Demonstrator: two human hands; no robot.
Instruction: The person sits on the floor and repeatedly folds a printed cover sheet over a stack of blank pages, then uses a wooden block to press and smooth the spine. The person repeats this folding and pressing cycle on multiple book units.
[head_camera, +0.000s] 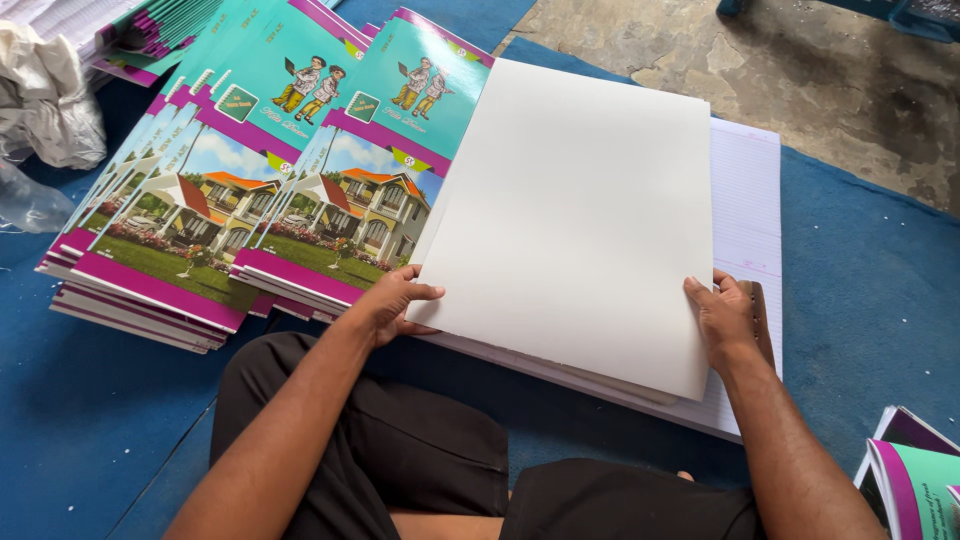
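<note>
1. knees in dark shorts (400, 450) are sitting nearest the camera, on a blue mat (870, 290) spread over the floor.
2. both hands are gripping a blank white sheet (570, 220), one at each lower corner: the left hand (392, 305) is pinching the near left edge, thumb on top, and the right hand (725, 318) is closing on the near right edge.
3. the sheet is lying on top of a pile of ruled pages (748, 220), just in front of the knees, skewed so that the lined paper is showing along the right side.
4. it is looking like thin card: light, fairly stiff, smooth, and likely to crease if bent, so holding it by two opposite edges is suiting it.
5. stacks of printed covers (240, 200), teal and purple with house pictures, are fanning out to the left, touching the sheet's left edge.
6. more covers (915, 475) are lying at the lower right, and crumpled plastic (45, 100) is sitting at the far left.
</note>
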